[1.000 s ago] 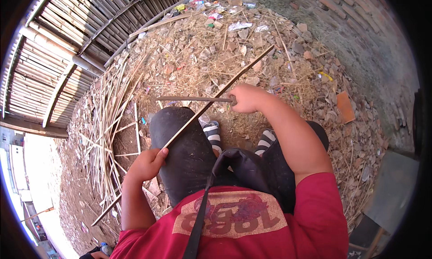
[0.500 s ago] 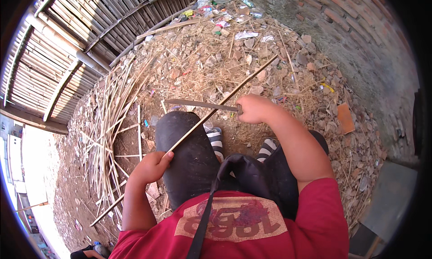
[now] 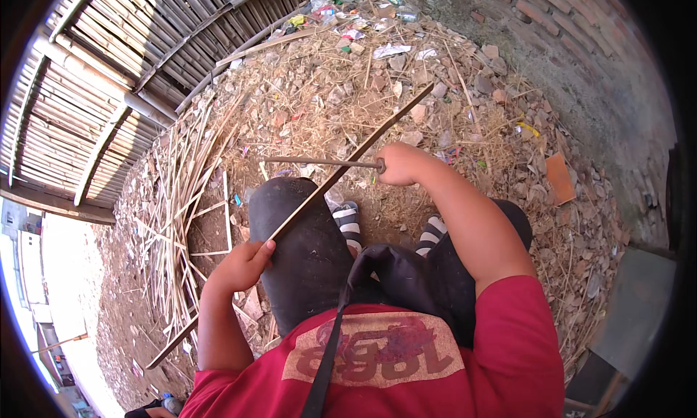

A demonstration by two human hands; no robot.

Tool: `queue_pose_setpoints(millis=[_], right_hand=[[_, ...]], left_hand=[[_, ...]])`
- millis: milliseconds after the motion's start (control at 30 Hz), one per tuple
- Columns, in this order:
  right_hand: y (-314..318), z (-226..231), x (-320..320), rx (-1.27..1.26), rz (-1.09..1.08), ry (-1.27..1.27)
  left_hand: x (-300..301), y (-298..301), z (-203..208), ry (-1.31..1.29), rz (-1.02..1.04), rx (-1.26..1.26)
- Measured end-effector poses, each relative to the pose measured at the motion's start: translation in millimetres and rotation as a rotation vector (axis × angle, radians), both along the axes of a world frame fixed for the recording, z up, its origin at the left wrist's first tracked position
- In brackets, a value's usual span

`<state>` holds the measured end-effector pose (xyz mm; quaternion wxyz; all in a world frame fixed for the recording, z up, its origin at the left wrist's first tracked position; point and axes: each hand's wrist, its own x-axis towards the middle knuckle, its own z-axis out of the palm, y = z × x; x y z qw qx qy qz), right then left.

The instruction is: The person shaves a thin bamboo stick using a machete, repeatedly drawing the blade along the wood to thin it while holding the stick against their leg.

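Observation:
My left hand [image 3: 243, 264] grips a long thin bamboo strip [image 3: 359, 151] that runs from the lower left up to the upper right, across my left knee [image 3: 290, 207]. In my right hand [image 3: 399, 164] is a long knife [image 3: 312, 161] held by its handle. Its blade points left and crosses over the strip. I sit with both knees bent, and my striped sandals [image 3: 350, 220] rest on the dirt below the blade.
A heap of split bamboo strips [image 3: 178, 200] lies on the ground to my left. A bamboo fence [image 3: 94, 91] stands behind it. Stones, straw and litter [image 3: 377, 48] cover the ground ahead. A brick wall [image 3: 581, 48] rises on the right, and an orange shard [image 3: 560, 177] lies near it.
The knife has shifted slightly along the strip, and the view has tilted a little. Both hands keep their grip.

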<state>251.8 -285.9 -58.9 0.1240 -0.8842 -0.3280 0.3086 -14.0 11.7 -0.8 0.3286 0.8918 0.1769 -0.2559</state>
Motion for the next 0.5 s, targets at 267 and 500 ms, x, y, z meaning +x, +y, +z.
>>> queue_pose_setpoints(millis=[267, 500], right_hand=[[-7.0, -23.2, -1.4, 0.215, -0.105, -0.027], [-42.4, -59.3, 36.2, 0.207, -0.375, -0.032]], left_hand=[[-3.1, -1.1, -0.3, -0.063, -0.017, 0.012], [1.3, -12.7, 7.6, -0.102, -0.071, 0.138]])
